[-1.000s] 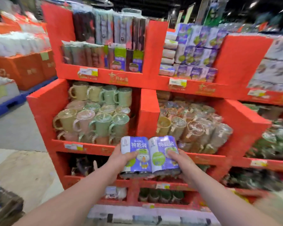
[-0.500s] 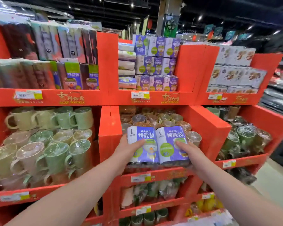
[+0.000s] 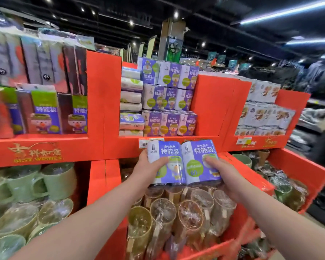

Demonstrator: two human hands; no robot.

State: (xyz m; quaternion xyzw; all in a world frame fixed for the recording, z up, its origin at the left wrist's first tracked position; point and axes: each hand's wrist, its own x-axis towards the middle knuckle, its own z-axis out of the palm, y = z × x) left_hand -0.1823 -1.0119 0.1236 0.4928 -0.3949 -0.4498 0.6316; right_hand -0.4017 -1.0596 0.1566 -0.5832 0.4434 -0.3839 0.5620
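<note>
I hold a purple and white pack of rolls in front of me, just below the front lip of the red upper shelf. My left hand grips its left end with the thumb across the front. My right hand grips its right end, fingers curled over the label. Matching purple packs are stacked in the upper compartment straight ahead, behind and above the held pack.
Wrapped mugs fill the red bin under my hands. Green mugs sit in the bin to the left. Boxed goods stand on the upper left shelf, white packs on the upper right. An aisle opens at far right.
The view has swung up and right toward the upper shelf. Both hands have carried the pack up from the lower bins to the level of the shelf's front lip.
</note>
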